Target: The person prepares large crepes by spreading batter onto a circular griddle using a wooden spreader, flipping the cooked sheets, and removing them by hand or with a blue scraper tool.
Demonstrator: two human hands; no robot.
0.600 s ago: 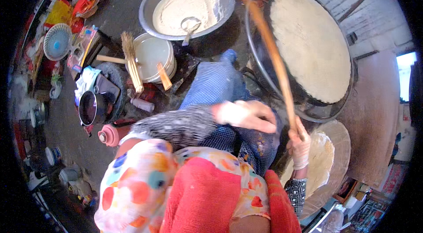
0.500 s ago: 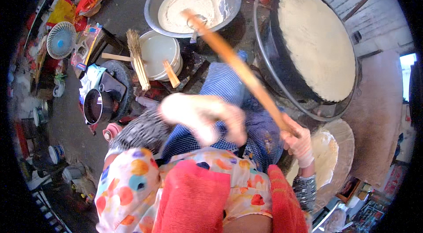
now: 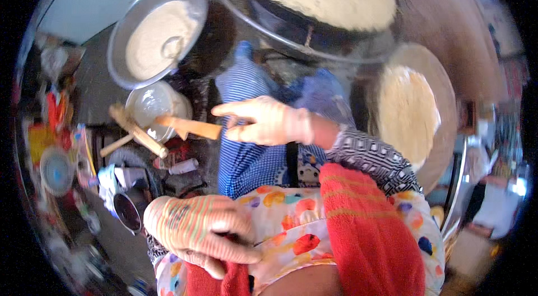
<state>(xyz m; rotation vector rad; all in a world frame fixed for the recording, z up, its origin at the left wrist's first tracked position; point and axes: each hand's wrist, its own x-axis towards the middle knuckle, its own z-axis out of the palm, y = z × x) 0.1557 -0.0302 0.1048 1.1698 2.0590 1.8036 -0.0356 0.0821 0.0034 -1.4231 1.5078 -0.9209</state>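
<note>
My right hand [image 3: 266, 121], in a pale glove, reaches leftward over my blue-patterned lap. Its fingers are apart, with nothing visible in them. Just beyond its fingertips lies the end of a flat wooden handle [image 3: 196, 127], which leans out of the white bucket [image 3: 182, 106] of cloudy liquid. My left hand [image 3: 199, 231], in a striped knit glove, rests over the red towel [image 3: 210, 280] and apron at my front, fingers spread. A straw brush [image 3: 137, 131] lies against the bucket's left side. A crossing wooden stick [image 3: 116, 146] is beside it.
At upper left stands a metal basin [image 3: 120, 52] of pale batter with a ladle. A large round griddle [image 3: 269, 5] bears a pale sheet, with a metal ring round it. A round tray [image 3: 443, 128] of flat sheets stands right. A dark pot [image 3: 128, 212] sits at left.
My right hand has let go of the long wooden stick and moved left. My left hand has dropped back onto the towel. The view has swung right.
</note>
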